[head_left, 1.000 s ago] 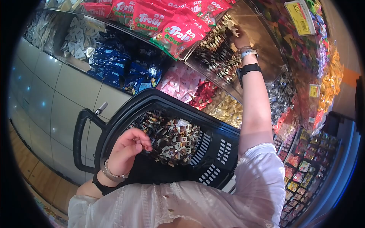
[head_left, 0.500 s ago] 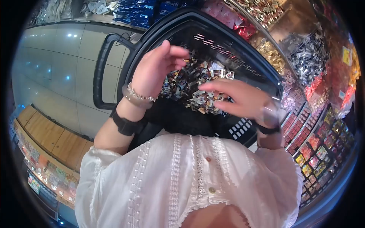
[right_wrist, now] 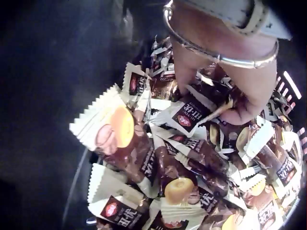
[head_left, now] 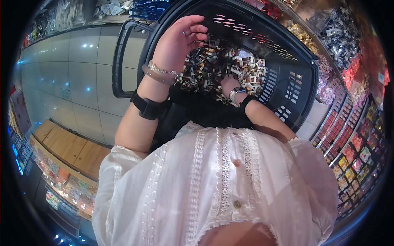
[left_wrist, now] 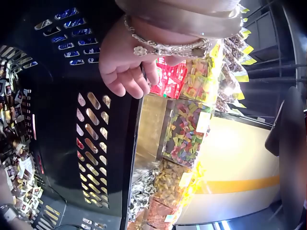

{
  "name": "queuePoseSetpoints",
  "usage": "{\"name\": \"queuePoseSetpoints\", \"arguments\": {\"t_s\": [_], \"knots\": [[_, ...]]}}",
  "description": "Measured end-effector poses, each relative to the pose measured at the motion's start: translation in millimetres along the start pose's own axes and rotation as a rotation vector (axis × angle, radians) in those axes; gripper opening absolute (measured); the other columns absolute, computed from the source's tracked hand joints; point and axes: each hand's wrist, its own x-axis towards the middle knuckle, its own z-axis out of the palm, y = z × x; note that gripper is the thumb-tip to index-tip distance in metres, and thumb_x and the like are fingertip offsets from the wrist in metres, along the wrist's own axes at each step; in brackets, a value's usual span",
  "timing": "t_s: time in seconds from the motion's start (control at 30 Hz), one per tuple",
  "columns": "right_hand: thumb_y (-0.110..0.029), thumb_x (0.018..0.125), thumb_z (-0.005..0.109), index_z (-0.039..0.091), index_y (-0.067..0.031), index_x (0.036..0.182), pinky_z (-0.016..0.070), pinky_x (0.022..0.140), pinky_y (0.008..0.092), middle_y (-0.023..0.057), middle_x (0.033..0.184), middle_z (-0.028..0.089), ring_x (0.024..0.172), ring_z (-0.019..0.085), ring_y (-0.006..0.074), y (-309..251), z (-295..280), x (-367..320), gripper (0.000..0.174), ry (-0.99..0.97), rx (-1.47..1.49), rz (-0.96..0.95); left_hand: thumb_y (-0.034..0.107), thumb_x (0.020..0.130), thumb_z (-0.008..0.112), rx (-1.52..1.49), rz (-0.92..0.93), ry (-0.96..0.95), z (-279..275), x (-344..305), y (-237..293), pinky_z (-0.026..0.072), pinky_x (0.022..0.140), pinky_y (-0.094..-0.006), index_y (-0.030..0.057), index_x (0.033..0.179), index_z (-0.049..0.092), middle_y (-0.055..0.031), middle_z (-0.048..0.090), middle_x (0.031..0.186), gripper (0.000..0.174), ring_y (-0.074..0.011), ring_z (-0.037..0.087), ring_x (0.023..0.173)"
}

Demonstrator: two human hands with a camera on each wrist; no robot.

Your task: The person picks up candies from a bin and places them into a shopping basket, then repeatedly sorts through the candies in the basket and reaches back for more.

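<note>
Down inside the black shopping basket (head_left: 283,61), my right hand (head_left: 229,84) is in a heap of brown-and-cream wrapped candies (head_left: 201,74). In the right wrist view, the thumb and fingers of that hand (right_wrist: 249,98) curl round a few candies (right_wrist: 189,115), and the fingertips are partly hidden among the wrappers. My left hand (head_left: 174,41) hovers over the basket's left side with its fingers loosely bent and nothing in them. The left wrist view shows this hand (left_wrist: 124,67) beside the slotted basket wall (left_wrist: 62,129).
The basket's handle (head_left: 119,61) sticks out to the left above the tiled floor (head_left: 82,74). Candy bins, one with silver-black wrapped sweets (head_left: 338,37), run along the far and right sides. A shelf rack of small packets (head_left: 349,168) stands at the right, a wooden ledge (head_left: 65,143) at the left.
My right hand has come back from a bin of gold-and-brown candies and gone down into the basket's heap. The left hand stays over the basket, and the view has tilted down.
</note>
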Motion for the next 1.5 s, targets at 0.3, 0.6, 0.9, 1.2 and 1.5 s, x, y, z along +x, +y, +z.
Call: {"name": "queuePoseSetpoints", "arguments": {"t_s": [0.3,0.6,0.9,1.2,1.5], "knots": [[-0.003,0.068,0.057,0.054,0.0013,0.094,0.0467,0.068,0.0275,0.0088,0.091,0.055,0.084,0.054,0.0164,8.8,-90.0,-43.8,0.027,0.164,1.177,-0.082,0.013,0.081,0.043,0.575,0.001,-0.227,9.0,0.9,-9.1,0.0396,0.073,-0.0222,0.0043,0.099,0.053,-0.0018,0.055,0.089,0.022,-0.0076,0.050,0.080],[0.002,0.071,0.053,0.051,-0.0022,0.105,0.0444,0.073,0.0230,0.0042,0.098,0.054,0.088,0.051,0.0096,-3.9,-174.1,-130.4,0.034,0.446,1.406,-0.457,0.011,0.080,0.053,0.729,-0.044,-0.673,63.3,-31.7,-30.6,0.0393,0.082,-0.0235,-0.0001,0.115,0.043,-0.0047,0.052,0.104,0.038,-0.0090,0.048,0.093],[0.000,0.070,0.058,0.044,-0.0025,0.099,0.0433,0.058,0.0166,0.0015,0.087,0.054,0.078,0.050,0.0050,-19.0,-171.3,-178.1,0.032,0.600,1.471,-0.446,0.013,0.079,0.055,1.098,0.157,-0.543,96.5,-75.1,-22.4,0.0427,0.070,-0.0216,-0.0004,0.101,0.054,-0.0055,0.056,0.096,0.026,-0.0082,0.051,0.082],[-0.006,0.075,0.057,0.057,-0.0005,0.080,0.0426,0.066,0.0188,0.0016,0.077,0.058,0.072,0.053,0.0061,-14.0,-163.5,-190.5,0.008,0.757,1.596,-0.263,0.010,0.079,0.054,0.680,0.210,-0.313,90.6,-95.4,-31.0,0.0409,0.060,-0.0188,-0.0002,0.094,0.055,0.0005,0.056,0.077,0.018,-0.0051,0.050,0.068],[-0.003,0.076,0.053,0.048,-0.0011,0.097,0.0405,0.070,0.0187,0.0034,0.085,0.054,0.079,0.051,0.0069,-24.9,-169.2,-191.8,0.022,0.791,1.881,-0.471,0.011,0.078,0.056,0.438,0.110,-0.112,90.7,-96.6,-46.3,0.0446,0.059,-0.0197,0.0054,0.088,0.053,-0.0003,0.057,0.079,0.012,-0.0068,0.054,0.070]]}}
